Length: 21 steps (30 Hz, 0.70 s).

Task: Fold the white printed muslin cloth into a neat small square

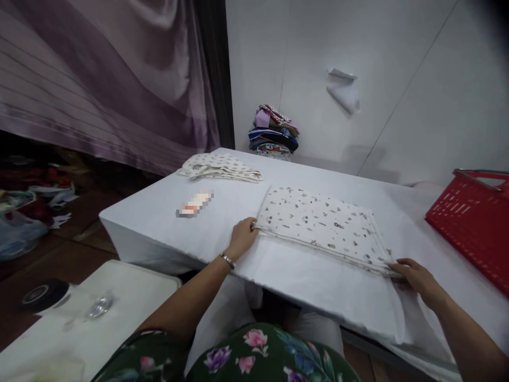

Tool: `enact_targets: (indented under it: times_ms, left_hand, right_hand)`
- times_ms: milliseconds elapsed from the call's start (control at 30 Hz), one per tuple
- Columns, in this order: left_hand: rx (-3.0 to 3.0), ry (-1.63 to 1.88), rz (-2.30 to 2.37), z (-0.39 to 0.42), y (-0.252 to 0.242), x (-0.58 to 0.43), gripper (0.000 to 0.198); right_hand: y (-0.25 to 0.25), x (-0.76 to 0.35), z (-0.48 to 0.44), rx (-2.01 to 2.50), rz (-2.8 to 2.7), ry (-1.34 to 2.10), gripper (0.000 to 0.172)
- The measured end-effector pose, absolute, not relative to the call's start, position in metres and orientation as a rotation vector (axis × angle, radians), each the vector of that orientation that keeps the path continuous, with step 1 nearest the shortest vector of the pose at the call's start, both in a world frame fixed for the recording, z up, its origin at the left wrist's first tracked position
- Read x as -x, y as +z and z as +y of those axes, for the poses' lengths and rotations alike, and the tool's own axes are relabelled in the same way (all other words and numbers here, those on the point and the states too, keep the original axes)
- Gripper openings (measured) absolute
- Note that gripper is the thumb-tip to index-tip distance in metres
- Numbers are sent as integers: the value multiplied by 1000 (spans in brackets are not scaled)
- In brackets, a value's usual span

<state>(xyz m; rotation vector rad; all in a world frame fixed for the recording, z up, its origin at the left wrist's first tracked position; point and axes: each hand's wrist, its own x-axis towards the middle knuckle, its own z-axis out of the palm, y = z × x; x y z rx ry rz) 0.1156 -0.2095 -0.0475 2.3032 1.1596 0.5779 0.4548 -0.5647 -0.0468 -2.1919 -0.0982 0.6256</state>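
A white cloth with small printed figures lies folded into a flat rectangle on the white-covered table. At its near left corner my left hand pinches the edge between thumb and fingers. My right hand grips the near right corner the same way. The folded layers show along the near edge, which runs between both hands. Farther back on the left rests a second printed cloth, loosely folded and touched by neither hand.
A blurred-out item lies on the table left of the cloth. A red basket stands at the right. Folded clothes are stacked by the wall. Near left is a white surface bearing a clear object. A purple curtain hangs behind.
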Motion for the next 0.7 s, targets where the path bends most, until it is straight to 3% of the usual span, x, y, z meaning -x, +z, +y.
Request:
enact_targets:
  times_ms: [700]
  left_hand:
    - [-2014,714,1146,-208,-53,-114,70]
  right_hand:
    - [-41,-444,-565,2237,-136,625,36]
